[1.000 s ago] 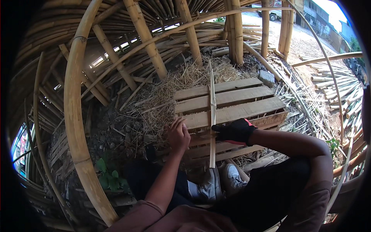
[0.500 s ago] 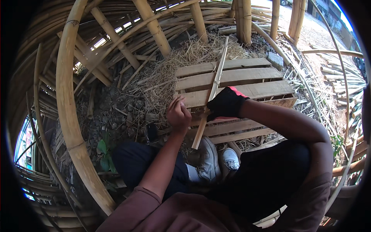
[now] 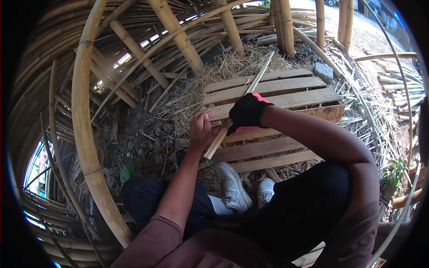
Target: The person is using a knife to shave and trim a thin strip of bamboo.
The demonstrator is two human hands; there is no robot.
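Observation:
A pale bamboo strip (image 3: 216,144) slants across the slatted wooden pallet (image 3: 286,85), its near end above my shoes and its far end over the straw. My right hand (image 3: 247,112), in a black and red glove, is closed round the middle of the strip. Its grip hides that part, so I cannot make out whether anything else is in it. My bare left hand (image 3: 200,127) is beside the strip, left of the glove. Its fingers are loosely bent and apart from the strip, with nothing seen in them.
A thick bamboo pole (image 3: 85,111) curves up on my left. Bamboo posts (image 3: 282,27) and stacked poles stand beyond the pallet. Dry straw (image 3: 187,96) and rubble cover the ground, with a concrete block (image 3: 322,71) at the pallet's far right. My white shoes (image 3: 232,187) are at its near edge.
Both hands have shifted a little to the left in view. The gloved right hand now sits further left, with the strip's near end moved left and up. The view has tilted slightly.

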